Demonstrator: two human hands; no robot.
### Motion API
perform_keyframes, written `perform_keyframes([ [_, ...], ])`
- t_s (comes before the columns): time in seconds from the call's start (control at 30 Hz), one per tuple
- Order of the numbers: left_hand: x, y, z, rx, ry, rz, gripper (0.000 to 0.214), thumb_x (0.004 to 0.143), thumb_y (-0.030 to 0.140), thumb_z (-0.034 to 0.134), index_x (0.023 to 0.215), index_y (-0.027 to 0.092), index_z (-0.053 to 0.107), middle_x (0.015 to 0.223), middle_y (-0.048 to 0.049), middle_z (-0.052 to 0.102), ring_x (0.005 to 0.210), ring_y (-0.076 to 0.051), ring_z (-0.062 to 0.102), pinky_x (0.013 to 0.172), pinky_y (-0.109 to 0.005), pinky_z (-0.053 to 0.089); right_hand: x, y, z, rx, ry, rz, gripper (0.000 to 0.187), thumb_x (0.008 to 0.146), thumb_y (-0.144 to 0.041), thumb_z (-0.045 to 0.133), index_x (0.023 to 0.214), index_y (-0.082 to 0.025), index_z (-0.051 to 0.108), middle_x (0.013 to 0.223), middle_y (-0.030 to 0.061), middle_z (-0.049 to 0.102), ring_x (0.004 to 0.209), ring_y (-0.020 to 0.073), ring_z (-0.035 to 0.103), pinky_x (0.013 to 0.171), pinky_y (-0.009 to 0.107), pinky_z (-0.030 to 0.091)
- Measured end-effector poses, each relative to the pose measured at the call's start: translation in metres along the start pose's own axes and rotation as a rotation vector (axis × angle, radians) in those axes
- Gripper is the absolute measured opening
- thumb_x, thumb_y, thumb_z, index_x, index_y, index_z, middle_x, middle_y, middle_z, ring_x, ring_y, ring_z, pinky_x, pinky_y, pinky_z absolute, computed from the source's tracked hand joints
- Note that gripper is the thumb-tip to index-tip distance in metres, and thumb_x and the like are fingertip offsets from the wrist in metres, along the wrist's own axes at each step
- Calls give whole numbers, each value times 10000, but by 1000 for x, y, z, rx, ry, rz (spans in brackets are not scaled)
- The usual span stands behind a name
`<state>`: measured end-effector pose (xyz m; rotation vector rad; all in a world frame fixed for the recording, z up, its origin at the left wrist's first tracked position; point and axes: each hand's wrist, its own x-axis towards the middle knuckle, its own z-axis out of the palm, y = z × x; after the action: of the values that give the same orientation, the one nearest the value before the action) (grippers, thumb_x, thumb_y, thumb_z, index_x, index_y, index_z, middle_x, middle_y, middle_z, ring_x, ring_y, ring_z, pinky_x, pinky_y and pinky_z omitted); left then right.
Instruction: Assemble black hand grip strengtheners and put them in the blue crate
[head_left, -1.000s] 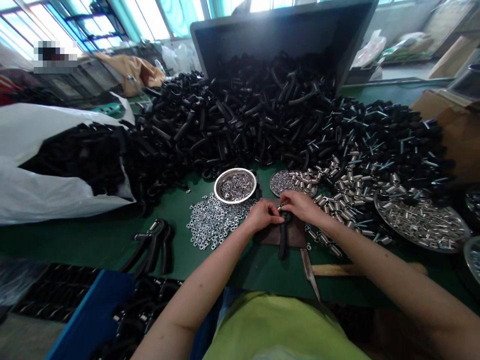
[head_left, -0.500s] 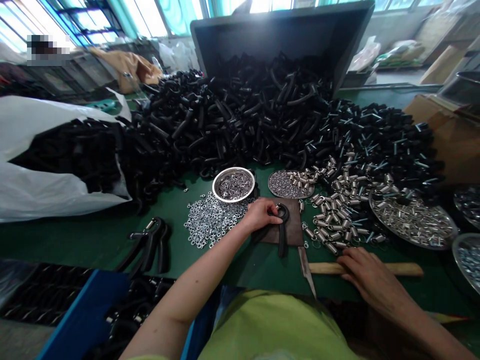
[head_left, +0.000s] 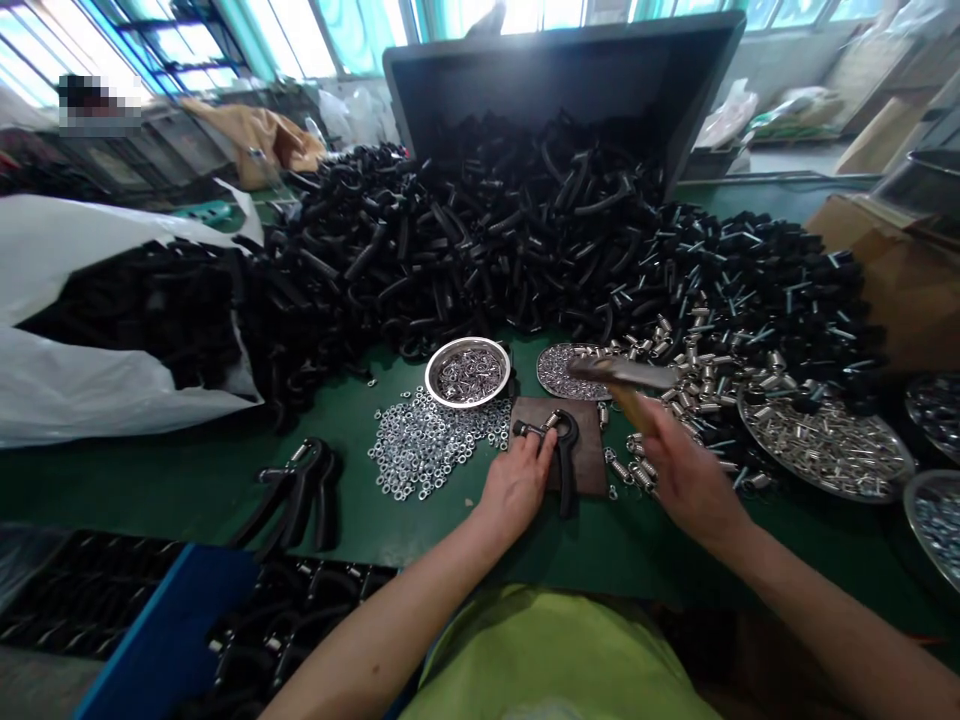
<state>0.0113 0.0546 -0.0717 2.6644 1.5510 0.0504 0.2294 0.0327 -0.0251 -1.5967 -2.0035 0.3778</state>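
Daylight pours through a long bank of workshop windows behind a green-topped workbench point(head_left: 420, 535). A tipped dark plastic crate point(head_left: 525, 80) spills a great heap of curved black handles point(head_left: 480, 240) across the far side of the bench, and more black parts bulge from a white plastic sack point(head_left: 90, 400) on the left. Nearer the person sit a steel bowl point(head_left: 430, 375) of small metal parts, a loose spread of hex nuts point(head_left: 435, 445), and a large round steel tray point(head_left: 825, 489) of coil springs, with more springs scattered beside it. A black hand gripper point(head_left: 566, 470) lies on a square brown pad point(head_left: 589, 450) at the centre of the bench, its metal-fitted end pointing toward the crate. The left hand point(head_left: 516, 487) rests against it, with the fingers curled and their tips pressed onto the gripper's short crosspiece. The right hand point(head_left: 686, 465), just beside the pad, is closed around the wooden handle of a long knife point(head_left: 622, 373), holding it raised above the springs with the blade pointing left.
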Motion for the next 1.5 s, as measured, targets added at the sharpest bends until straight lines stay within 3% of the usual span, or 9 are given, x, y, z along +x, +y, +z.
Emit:
perform_keyframes([
  [0.13,2,-1,-3,-20,-13,12,537,842,97,379,1368,193,329,1048,-104,537,943,-219,516,688,-281,468,16,3,6,-152,-207,-4,408,911,-290,365,1308,-262,456,1071,60,680,830,236,673,706,339,521],
  [0.3,1,-1,3,-34,6,6,555,837,90,379,1378,192,311,1036,-99,538,928,-212,516,720,-286,462,12,-5,3,-110,38,42,468,925,-262,307,1390,-215,334,1201,90,613,947,235,645,773,331,502],
  [0.5,-5,-1,15,-78,95,-1,505,857,106,372,1355,182,352,1030,-103,553,937,-218,522,747,-312,472,11,16,26,-186,-257,103,436,909,-282,371,1335,-210,432,1052,97,686,835,257,676,705,355,513],
  [0.77,-15,-4,22,-277,237,-134,251,882,232,417,1103,151,502,1043,-110,576,972,-226,523,861,-366,460,-16,-28,-19,4,142,-20,476,917,-261,333,1393,-272,326,1041,81,680,827,219,672,697,337,542],
  [0.97,-8,0,20,-250,196,-153,146,860,207,438,961,147,524,949,-110,568,922,-231,531,818,-360,472,-23,-10,9,-202,-257,-22,441,899,-252,393,1338,-282,418,1079,70,679,797,238,687,669,354,550],
  [1.13,-9,2,17,-242,188,-154,147,860,216,438,959,151,524,959,-110,571,922,-232,530,816,-362,468,-19,-20,0,-57,-8,-67,463,930,-240,315,1392,-252,319,1289,82,554,1083,231,592,852,370,510],
  [1.3,-5,0,16,-293,155,-198,154,846,239,466,941,145,544,943,-120,589,907,-237,551,795,-357,462,-28,2,18,-176,-232,14,421,928,-275,352,1344,-252,410,1181,72,632,908,246,670,759,389,546],
  [1.4,1,-11,8,-432,130,-273,144,798,258,542,893,156,579,874,-101,609,846,-232,572,766,-349,451,-46,17,17,-173,-166,-32,431,938,-261,344,1368,-260,363,1250,63,587,986,216,642,792,350,537],
  [1.5,4,-26,-10,-888,131,-389,163,758,315,604,820,164,608,785,-60,613,752,-195,581,708,-309,448,-74,34,6,-184,-79,-228,459,922,-213,381,1377,-260,343,1135,60,650,919,178,656,753,293,529],
])
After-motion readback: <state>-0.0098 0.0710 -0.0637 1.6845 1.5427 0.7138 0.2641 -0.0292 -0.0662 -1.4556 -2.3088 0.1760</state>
